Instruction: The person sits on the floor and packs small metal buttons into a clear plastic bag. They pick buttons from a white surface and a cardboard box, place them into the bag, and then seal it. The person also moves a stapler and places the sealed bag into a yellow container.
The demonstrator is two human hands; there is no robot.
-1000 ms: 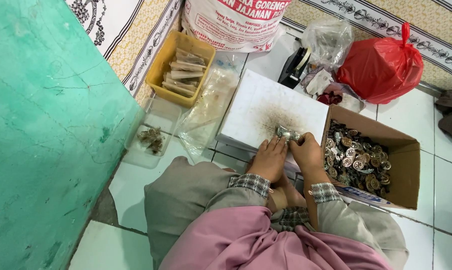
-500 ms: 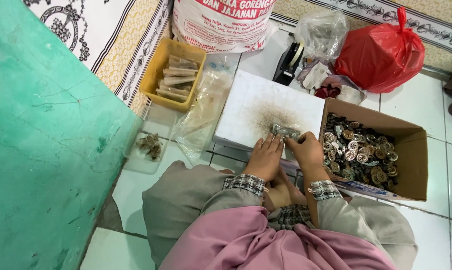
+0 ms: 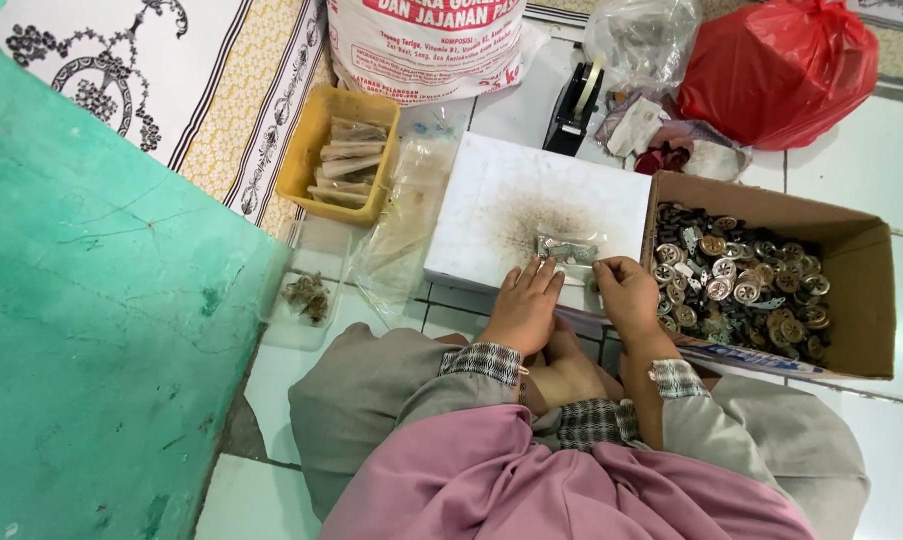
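Left hand [image 3: 524,305] flat, fingers extended, fingertips on near end of small clear packet [image 3: 567,250]; right hand [image 3: 623,290] curled, pinching packet's right end. Packet lies on white board [image 3: 491,210], long axis left-right, near board's front edge. Cardboard box [image 3: 861,300] of metal pieces touches board's right side; bare board behind packet.

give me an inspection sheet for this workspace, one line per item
surface: white board on tiled floor, dark smudge at its middle
job's things: small silvery packet on the board; open carton of round metal parts at right
clutter: yellow tray of sticks, tape dispenser, red bag, clear bags, printed sack
grippers: left hand and right hand at the packet's ends, grip unclear
cables: nothing seen
surroundings: green wall, patterned mat
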